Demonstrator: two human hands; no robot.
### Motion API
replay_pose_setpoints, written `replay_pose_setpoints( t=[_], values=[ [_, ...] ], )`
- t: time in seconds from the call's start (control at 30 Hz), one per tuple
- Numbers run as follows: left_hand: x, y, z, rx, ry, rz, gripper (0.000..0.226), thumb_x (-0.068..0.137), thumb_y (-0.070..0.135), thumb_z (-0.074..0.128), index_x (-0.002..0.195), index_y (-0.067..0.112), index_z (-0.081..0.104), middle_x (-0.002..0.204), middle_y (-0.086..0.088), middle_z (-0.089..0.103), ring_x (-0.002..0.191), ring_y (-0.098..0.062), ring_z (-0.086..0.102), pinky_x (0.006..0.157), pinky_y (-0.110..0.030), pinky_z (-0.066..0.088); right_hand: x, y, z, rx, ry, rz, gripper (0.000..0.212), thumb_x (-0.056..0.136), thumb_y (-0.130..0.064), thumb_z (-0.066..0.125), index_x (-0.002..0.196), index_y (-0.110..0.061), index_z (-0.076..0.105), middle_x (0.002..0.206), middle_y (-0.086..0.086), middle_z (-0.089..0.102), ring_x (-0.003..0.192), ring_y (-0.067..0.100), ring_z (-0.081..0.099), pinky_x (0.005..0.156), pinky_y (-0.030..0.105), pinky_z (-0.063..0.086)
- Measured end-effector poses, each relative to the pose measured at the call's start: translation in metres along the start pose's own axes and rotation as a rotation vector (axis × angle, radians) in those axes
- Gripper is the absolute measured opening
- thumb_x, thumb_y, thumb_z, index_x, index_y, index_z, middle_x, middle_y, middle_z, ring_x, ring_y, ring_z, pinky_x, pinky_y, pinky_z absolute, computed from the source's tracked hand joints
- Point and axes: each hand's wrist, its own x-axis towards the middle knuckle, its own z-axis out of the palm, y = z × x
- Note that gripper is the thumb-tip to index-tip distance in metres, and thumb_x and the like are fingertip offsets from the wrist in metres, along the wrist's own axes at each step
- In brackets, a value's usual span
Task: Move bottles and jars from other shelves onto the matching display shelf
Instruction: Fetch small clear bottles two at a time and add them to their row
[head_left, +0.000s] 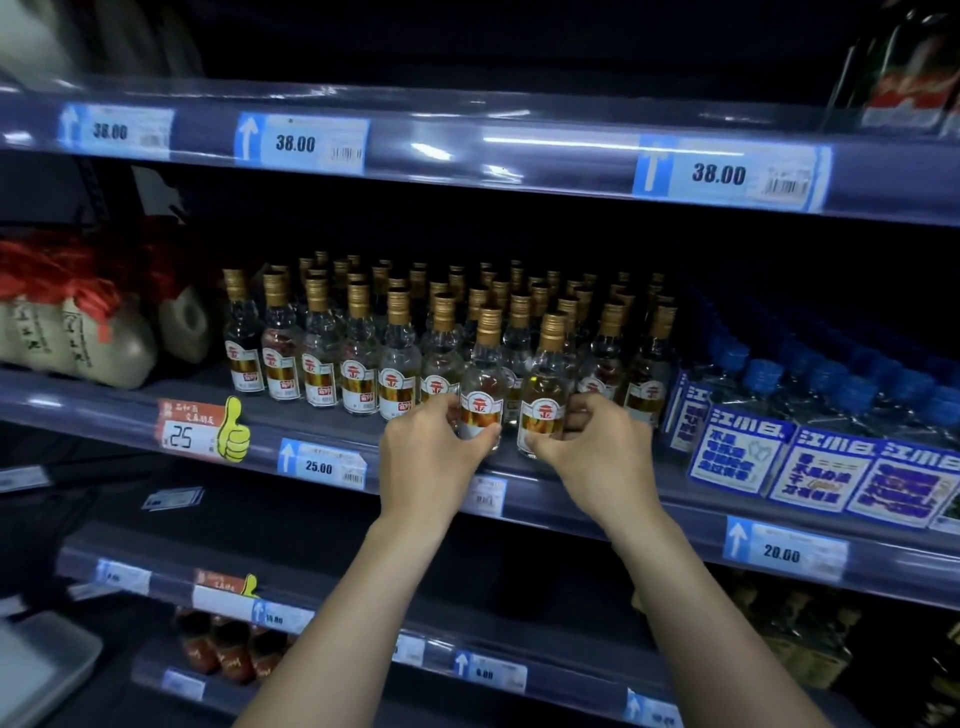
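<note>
Head view: left hand wrapped around small clear glass bottle with gold screw cap and red-and-white label; right hand clasped around matching clear gold-capped bottle. Both bottles upright at front edge of grey middle shelf, just before rows of identical gold-capped bottles. Blue-capped bottles alongside, right.

Top shelf rail: three price tags, each "38.00".
Middle shelf rail: red promo card "25" beside yellow thumbs-up; price tag "25.00"; further right, tag "20.00".
Gold-capped bottles: red round emblem with "金" on label.
Blue-capped bottles: blue labels headed "江小白"; smaller print unreadable.
Lower rail tags: blurred, unreadable.
</note>
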Motion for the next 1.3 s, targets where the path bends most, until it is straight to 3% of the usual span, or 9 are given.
replay_pose_setpoints(
  t=[0.17, 0.43, 0.57, 0.63, 0.73, 0.83, 0.97, 1.13, 1.3],
  values=[
    [0.004, 0.005, 0.006, -0.001, -0.004, -0.029, 0.043, 0.073, 0.045, 0.089, 0.101, 0.014, 0.079, 0.077, 0.002, 0.076, 0.075, -0.016, 0.072, 0.073, -0.035, 0.061, 0.004, -0.006, 0.006, -0.053, 0.042, -0.012, 0.048, 0.069, -0.046, 0.093, 0.104, -0.022, 0.072, 0.086, -0.010, 0.073, 0.077, 0.008, 0.069, 0.061, 0.014, 0.049],
    [0.004, 0.007, 0.014, 0.046, 0.005, -0.033, 0.045, 0.071, 0.039, 0.091, 0.095, 0.003, 0.078, 0.079, -0.006, 0.077, 0.076, -0.020, 0.073, 0.075, -0.041, 0.061, 0.007, -0.007, 0.010, -0.059, 0.023, -0.018, 0.056, 0.071, -0.050, 0.090, 0.115, -0.021, 0.071, 0.093, -0.005, 0.075, 0.086, 0.014, 0.070, 0.073, 0.025, 0.056],
    [-0.002, 0.000, 0.001, -0.207, -0.045, -0.190, 0.058, 0.067, 0.043, 0.093, 0.115, 0.016, 0.076, 0.093, 0.010, 0.078, 0.084, 0.004, 0.072, 0.083, -0.020, 0.060, 0.000, -0.004, 0.001, -0.037, 0.025, -0.051, 0.061, 0.070, -0.054, 0.090, 0.115, -0.018, 0.071, 0.097, -0.006, 0.073, 0.084, 0.011, 0.066, 0.070, 0.019, 0.052],
    [-0.014, -0.008, -0.012, -0.333, -0.009, -0.233, 0.053, 0.070, 0.041, 0.092, 0.116, 0.019, 0.076, 0.098, 0.013, 0.077, 0.088, 0.006, 0.072, 0.084, -0.019, 0.060, -0.010, -0.005, -0.006, 0.010, 0.070, -0.093, 0.059, 0.072, -0.048, 0.091, 0.117, -0.015, 0.071, 0.097, -0.001, 0.075, 0.087, 0.016, 0.070, 0.080, 0.031, 0.060],
    [-0.041, -0.024, -0.039, -0.269, 0.051, -0.169, 0.041, 0.076, 0.039, 0.087, 0.113, 0.024, 0.076, 0.103, 0.015, 0.075, 0.091, 0.003, 0.071, 0.080, -0.016, 0.057, -0.039, -0.011, -0.011, 0.070, 0.188, -0.225, 0.049, 0.077, -0.031, 0.090, 0.118, -0.010, 0.072, 0.100, 0.003, 0.074, 0.090, 0.020, 0.072, 0.083, 0.038, 0.061],
    [-0.077, -0.050, -0.070, -0.161, 0.016, -0.192, 0.039, 0.077, 0.034, 0.086, 0.114, 0.029, 0.075, 0.105, 0.019, 0.073, 0.094, 0.005, 0.068, 0.081, -0.014, 0.055, -0.079, -0.024, 0.003, 0.172, 0.213, -0.314, 0.044, 0.080, -0.021, 0.087, 0.119, -0.009, 0.071, 0.107, -0.002, 0.069, 0.091, 0.014, 0.069, 0.085, 0.025, 0.056],
    [-0.135, -0.101, -0.126, -0.022, -0.017, -0.272, 0.038, 0.079, 0.026, 0.086, 0.115, 0.024, 0.075, 0.106, 0.016, 0.072, 0.095, 0.004, 0.067, 0.087, -0.021, 0.054, -0.145, -0.045, 0.057, 0.279, 0.017, -0.335, 0.037, 0.080, -0.018, 0.087, 0.115, -0.011, 0.073, 0.106, 0.000, 0.072, 0.089, 0.009, 0.070, 0.082, 0.005, 0.048],
    [-0.235, -0.168, -0.239, 0.144, -0.071, -0.464, 0.038, 0.078, 0.024, 0.084, 0.114, 0.022, 0.075, 0.105, 0.009, 0.075, 0.088, 0.001, 0.066, 0.084, -0.017, 0.051, -0.275, -0.074, 0.145, 0.266, -0.451, -0.249, 0.028, 0.079, -0.016, 0.087, 0.104, -0.013, 0.076, 0.099, 0.001, 0.077, 0.093, 0.018, 0.072, 0.088, 0.034, 0.056],
    [-0.348, -0.211, -0.370, 0.286, -0.060, -0.678, 0.048, 0.081, 0.033, 0.079, 0.127, 0.022, 0.069, 0.118, 0.005, 0.072, 0.098, -0.011, 0.067, 0.090, -0.028, 0.054, -0.415, -0.112, 0.213, 0.268, -0.785, -0.231, 0.026, 0.080, -0.017, 0.085, 0.105, -0.014, 0.077, 0.097, -0.004, 0.077, 0.092, 0.011, 0.071, 0.090, 0.033, 0.057]
  ],
)
